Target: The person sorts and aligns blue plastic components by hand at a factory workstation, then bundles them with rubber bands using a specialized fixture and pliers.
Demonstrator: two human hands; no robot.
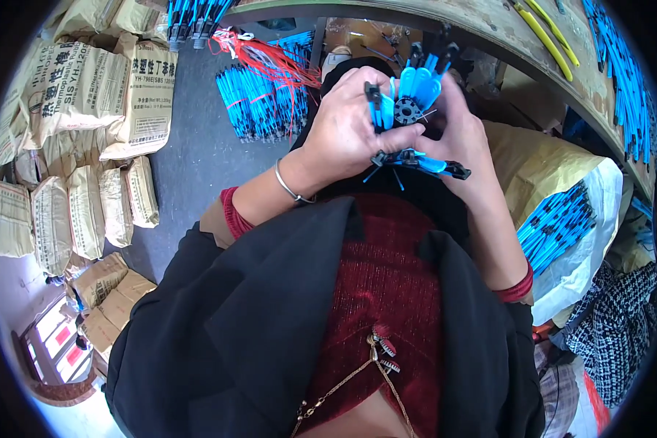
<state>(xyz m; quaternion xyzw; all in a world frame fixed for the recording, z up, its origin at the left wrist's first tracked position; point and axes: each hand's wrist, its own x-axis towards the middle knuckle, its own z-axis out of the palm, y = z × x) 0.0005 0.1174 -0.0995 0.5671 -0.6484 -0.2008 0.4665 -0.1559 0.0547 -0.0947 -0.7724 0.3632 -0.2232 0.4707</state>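
Observation:
Both hands are raised in front of my chest around one blue and black piece. It has a round black hub with holes, blue strips standing around it and black tips at their ends; its exact kind I cannot make out. My left hand, a bangle on its wrist, grips the piece from the left with the thumb across the front below the hub. From the right, my right hand curls its fingers round the same piece. Some blue strips with black ends stick out below the thumbs. The far-side fingers are partly hidden.
Bundled blue rods with black ends lie on the grey floor, beside red strings. A wooden bench carries yellow-handled pliers and more blue rods. At right an open sack holds blue rods. Paper sacks are stacked at left.

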